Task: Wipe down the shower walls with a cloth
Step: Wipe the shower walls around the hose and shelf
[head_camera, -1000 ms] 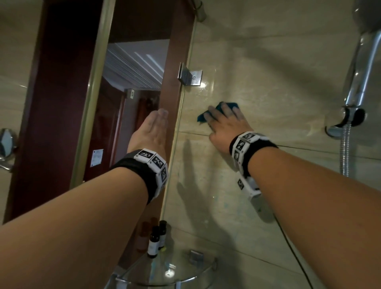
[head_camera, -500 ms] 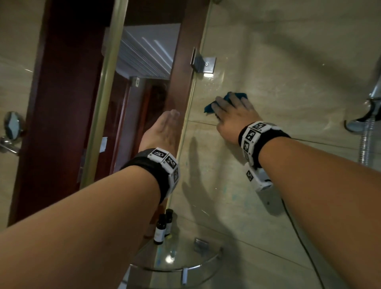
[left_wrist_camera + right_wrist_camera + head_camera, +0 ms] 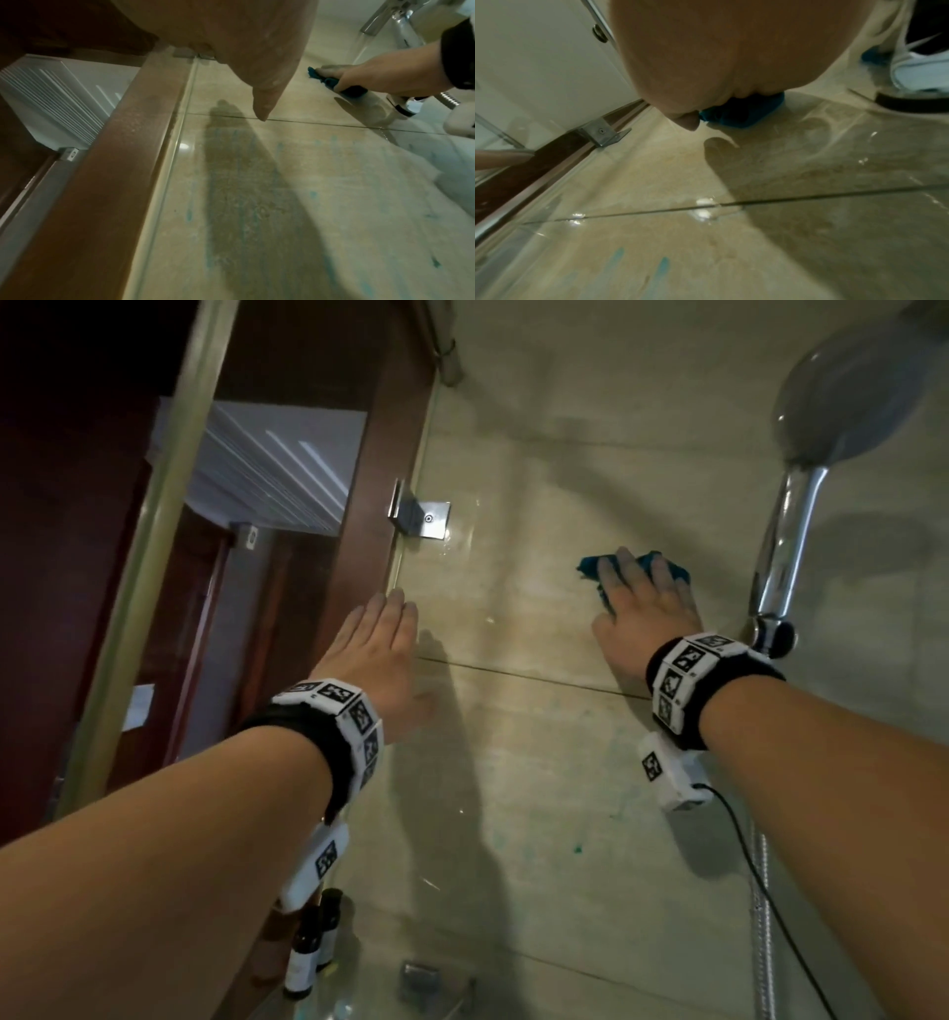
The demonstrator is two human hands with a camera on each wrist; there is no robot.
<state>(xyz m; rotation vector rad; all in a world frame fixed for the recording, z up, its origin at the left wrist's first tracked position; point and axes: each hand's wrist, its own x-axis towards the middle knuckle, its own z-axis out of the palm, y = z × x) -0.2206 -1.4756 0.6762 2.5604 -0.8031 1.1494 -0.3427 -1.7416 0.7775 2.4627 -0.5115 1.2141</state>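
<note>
A blue cloth point(image 3: 588, 567) lies flat on the beige tiled shower wall point(image 3: 539, 737), just above a grout line. My right hand point(image 3: 642, 603) presses it against the tile with spread, straight fingers; most of the cloth is hidden under the hand. The left wrist view shows the cloth point(image 3: 331, 81) bunched beneath that hand point(image 3: 372, 73), and in the right wrist view the cloth point(image 3: 741, 115) peeks out below the palm point(image 3: 731, 50). My left hand point(image 3: 380, 639) is flat with straight fingers at the glass panel's edge, holding nothing. Faint blue streaks point(image 3: 577, 849) mark the lower tile.
A chrome shower head point(image 3: 847, 403) and its handle point(image 3: 785, 541) hang just right of my right hand, with a hose point(image 3: 760, 916) below. A metal bracket point(image 3: 418, 516) clamps the glass to the wall. Small dark bottles point(image 3: 308, 952) stand on a glass corner shelf point(image 3: 441, 1012).
My right hand has slid the cloth to the right along the wall, away from the glass edge and towards the shower handle. The left hand has stayed by the glass edge.
</note>
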